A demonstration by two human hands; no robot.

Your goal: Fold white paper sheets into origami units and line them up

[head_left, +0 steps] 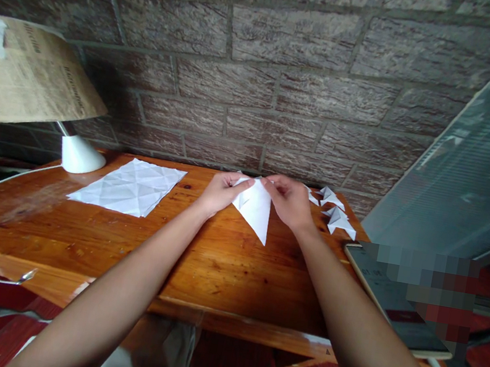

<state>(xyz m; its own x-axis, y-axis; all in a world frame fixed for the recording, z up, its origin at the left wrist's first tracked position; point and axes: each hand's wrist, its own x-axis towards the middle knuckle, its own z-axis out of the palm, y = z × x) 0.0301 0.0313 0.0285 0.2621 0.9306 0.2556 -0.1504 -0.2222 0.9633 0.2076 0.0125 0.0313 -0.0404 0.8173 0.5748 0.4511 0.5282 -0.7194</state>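
A folded piece of white paper (pixel 255 210) is held up over the far middle of the wooden table, its long point hanging down toward me. My left hand (pixel 223 191) pinches its upper left part, the thumb lying on the front. At the upper right edge my right hand (pixel 289 198) is closed on the same paper, thumb and fingers together. The two thumbs almost meet along the top. My fingers partly hide the upper edge, so its folds there cannot be made out.
Creased white sheets (pixel 134 187) lie at the left, near a lamp (pixel 81 154) with a newsprint shade. Small folded paper pieces (pixel 339 221) sit at the back right. A tablet-like device (pixel 394 302) with a cable rests on the right edge of the table (pixel 238 282). A brick wall (pixel 261 86) stands behind.
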